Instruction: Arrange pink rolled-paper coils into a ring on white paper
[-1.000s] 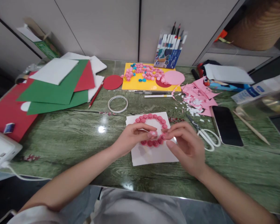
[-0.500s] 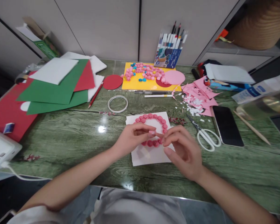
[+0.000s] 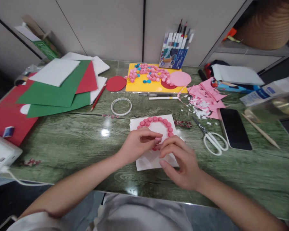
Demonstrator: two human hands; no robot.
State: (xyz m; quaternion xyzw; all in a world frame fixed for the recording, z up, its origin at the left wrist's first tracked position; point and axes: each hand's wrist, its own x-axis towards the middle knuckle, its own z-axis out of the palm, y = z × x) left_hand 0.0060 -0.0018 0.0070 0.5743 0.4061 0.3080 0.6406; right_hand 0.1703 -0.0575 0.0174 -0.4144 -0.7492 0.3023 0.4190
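Above a white sheet of paper (image 3: 146, 164), my left hand (image 3: 137, 144) pinches a small pink piece, apparently a rolled paper coil (image 3: 158, 140), between thumb and fingertips; the fingers partly cover it. My right hand (image 3: 183, 162) is close on the right, its thumb apart from its bent fingers, and the index fingertip is by that piece. Whether it touches cannot be made out. Under both hands a ring of pink paper coils (image 3: 155, 119) lies on the sheet, its lower part largely hidden.
Behind the sheet, loose coils (image 3: 156, 73) lie on yellow card (image 3: 135, 87). A tape roll (image 3: 121, 106) and green paper (image 3: 53, 93) are leftward. Scissors (image 3: 215, 142), a phone (image 3: 234, 128), pink scraps (image 3: 207, 93) and a wooden stick (image 3: 261, 131) lie rightward. A pen pack (image 3: 173, 54) leans behind.
My right hand has moved left and slightly down, closer to my left hand, and now covers more of the ring's lower right. My left hand has shifted slightly, still pinching the pink piece.
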